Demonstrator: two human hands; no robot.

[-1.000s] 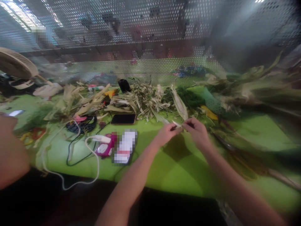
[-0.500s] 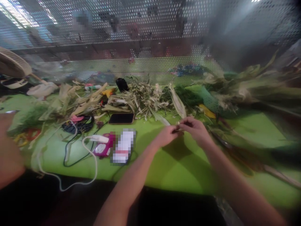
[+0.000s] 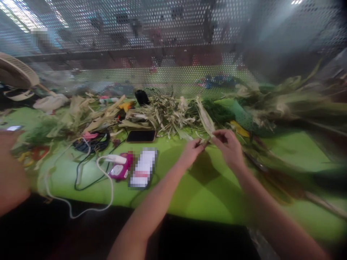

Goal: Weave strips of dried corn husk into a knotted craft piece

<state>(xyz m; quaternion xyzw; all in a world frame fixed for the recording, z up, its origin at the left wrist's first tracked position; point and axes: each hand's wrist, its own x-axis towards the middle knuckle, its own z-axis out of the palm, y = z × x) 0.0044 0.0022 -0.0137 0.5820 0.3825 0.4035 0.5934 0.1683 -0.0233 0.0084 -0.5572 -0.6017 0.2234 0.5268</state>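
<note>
Over the green table, my left hand (image 3: 191,151) is closed in a pinch on a small piece of dry plant (image 3: 205,141), perhaps husk; its exact kind is too small to tell. Close by on the right, my right hand (image 3: 230,146) has its thumb and fingers bent together; what they hold, if anything, is hidden. A long pale corn husk (image 3: 205,117) lies just beyond my hands. Behind it and to the left spreads a heap of dry husk pieces (image 3: 170,113).
A dark phone (image 3: 141,136), a lit phone (image 3: 143,168), and a magenta device (image 3: 121,168) with white cable lie left. Scissors (image 3: 257,162) lie right, near a blurred bundle of husks (image 3: 292,104). Another person's arm (image 3: 12,169) is at the left edge. A perforated metal screen (image 3: 162,50) stands behind.
My hands have moved slightly apart: the right lifted up and to the right, the left shifted a little left. The small plant piece now shows between them.
</note>
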